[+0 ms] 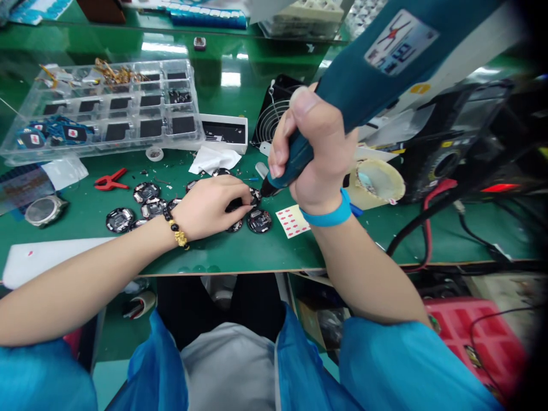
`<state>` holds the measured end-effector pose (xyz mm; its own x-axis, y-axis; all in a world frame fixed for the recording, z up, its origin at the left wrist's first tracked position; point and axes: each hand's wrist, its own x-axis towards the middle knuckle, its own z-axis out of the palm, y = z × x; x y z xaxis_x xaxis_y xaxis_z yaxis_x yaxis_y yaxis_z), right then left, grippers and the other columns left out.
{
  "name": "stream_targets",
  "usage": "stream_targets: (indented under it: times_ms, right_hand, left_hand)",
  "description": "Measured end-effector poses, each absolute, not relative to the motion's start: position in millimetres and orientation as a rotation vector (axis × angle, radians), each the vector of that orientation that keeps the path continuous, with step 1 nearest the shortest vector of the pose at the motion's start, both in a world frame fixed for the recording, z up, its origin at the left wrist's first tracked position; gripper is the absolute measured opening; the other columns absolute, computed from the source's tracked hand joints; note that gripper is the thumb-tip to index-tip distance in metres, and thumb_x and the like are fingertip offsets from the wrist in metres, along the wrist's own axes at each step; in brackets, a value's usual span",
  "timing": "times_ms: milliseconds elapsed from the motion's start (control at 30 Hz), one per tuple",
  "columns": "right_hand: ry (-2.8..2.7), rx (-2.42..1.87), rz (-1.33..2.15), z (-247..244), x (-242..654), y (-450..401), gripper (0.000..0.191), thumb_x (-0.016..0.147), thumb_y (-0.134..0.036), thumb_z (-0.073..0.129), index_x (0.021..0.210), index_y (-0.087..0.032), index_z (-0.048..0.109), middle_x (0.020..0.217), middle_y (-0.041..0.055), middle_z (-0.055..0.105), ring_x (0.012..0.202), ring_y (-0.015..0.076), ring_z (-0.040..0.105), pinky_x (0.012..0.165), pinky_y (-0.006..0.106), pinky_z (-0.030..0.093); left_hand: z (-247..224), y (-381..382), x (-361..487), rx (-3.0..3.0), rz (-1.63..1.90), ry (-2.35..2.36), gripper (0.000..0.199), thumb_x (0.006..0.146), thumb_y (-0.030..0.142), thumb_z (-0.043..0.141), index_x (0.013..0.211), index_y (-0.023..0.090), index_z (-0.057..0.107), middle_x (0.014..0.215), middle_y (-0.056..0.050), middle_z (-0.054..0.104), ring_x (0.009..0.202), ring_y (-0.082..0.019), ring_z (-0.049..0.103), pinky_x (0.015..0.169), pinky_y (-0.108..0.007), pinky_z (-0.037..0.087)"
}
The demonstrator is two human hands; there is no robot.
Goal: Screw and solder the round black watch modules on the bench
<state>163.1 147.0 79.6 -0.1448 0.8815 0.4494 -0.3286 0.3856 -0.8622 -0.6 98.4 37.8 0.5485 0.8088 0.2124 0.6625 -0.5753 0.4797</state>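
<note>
My right hand (319, 148) is wrapped around a teal electric screwdriver (363, 68), tilted with its dark tip down at the left. The tip is beside a round black watch module (256, 197) at my left fingertips. My left hand (216, 205) rests low over the bench, thumb and fingers closed on that module, which they partly cover. Right of it lies another watch module (259, 221). Several more modules (146, 192) are spread left of my left hand, some hidden under it. A sheet of red arrow stickers (293, 221) lies below the screwdriver tip.
A clear compartment box (141, 105) with small parts stands at the back left, near red clamp (111, 180) and a watch case (45, 210). Behind are a white tissue (214, 160) and fan (274, 114). At right are a tape roll (379, 181) and thick cables (428, 220).
</note>
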Motion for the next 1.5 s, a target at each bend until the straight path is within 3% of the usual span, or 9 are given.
stream_targets:
  times_ms: [200,533,700,1033,1333,1500]
  right_hand:
    - [-1.401,-0.521,1.169,81,164,143,0.051,0.087,-0.047,0.077,0.055,-0.025,0.043,0.047,-0.0035,0.044,0.038,0.0147,0.04,0.044,0.037,0.033]
    - [-1.299,-0.502,1.216,88,170,151,0.047,0.083,-0.05,0.078,0.06,-0.024,0.046,0.047,-0.0048,0.044,0.035,0.0126,0.039,0.038,0.033,0.029]
    - [-1.225,-0.366,1.236,101,177,154,0.038,0.082,-0.042,0.073,0.062,-0.024,0.046,0.049,-0.0051,0.042,0.037,0.0103,0.037,0.036,0.03,0.028]
    - [-0.966,-0.531,1.316,88,169,166,0.058,0.083,-0.075,0.069,0.07,-0.025,0.045,0.057,-0.0037,0.045,0.045,0.014,0.039,0.041,0.03,0.036]
    - [-0.907,-0.461,1.386,85,171,176,0.06,0.081,-0.077,0.073,0.069,-0.023,0.048,0.058,-0.0036,0.043,0.045,0.0129,0.04,0.043,0.029,0.034]
    - [-0.916,-0.509,1.227,93,182,181,0.062,0.081,-0.082,0.067,0.07,-0.024,0.048,0.06,-0.002,0.046,0.046,0.014,0.041,0.044,0.031,0.035]
  left_hand:
    - [40,99,-1,2.446,0.58,1.22,0.011,0.097,0.026,0.059,0.093,0.021,0.068,0.102,-0.004,0.076,0.102,-0.023,0.07,0.09,-0.036,0.054]
    - [40,98,-3,2.429,0.577,1.172,0.011,0.098,0.025,0.058,0.092,0.021,0.066,0.104,-0.004,0.075,0.104,-0.022,0.071,0.095,-0.035,0.055]
    - [39,100,-3,2.431,0.582,1.122,0.009,0.097,0.024,0.059,0.092,0.02,0.066,0.104,-0.006,0.073,0.105,-0.023,0.069,0.095,-0.036,0.054]
    - [41,101,-4,2.298,0.827,1.257,0.011,0.098,0.028,0.065,0.09,0.021,0.067,0.097,-0.003,0.075,0.094,-0.02,0.069,0.09,-0.035,0.051]
    - [41,99,-5,2.302,0.755,1.313,0.011,0.099,0.028,0.064,0.09,0.022,0.066,0.1,-0.002,0.076,0.095,-0.021,0.069,0.089,-0.037,0.052]
    - [43,96,-5,2.323,0.741,1.282,0.012,0.099,0.023,0.062,0.087,0.022,0.064,0.101,-0.002,0.077,0.099,-0.021,0.07,0.092,-0.038,0.052]
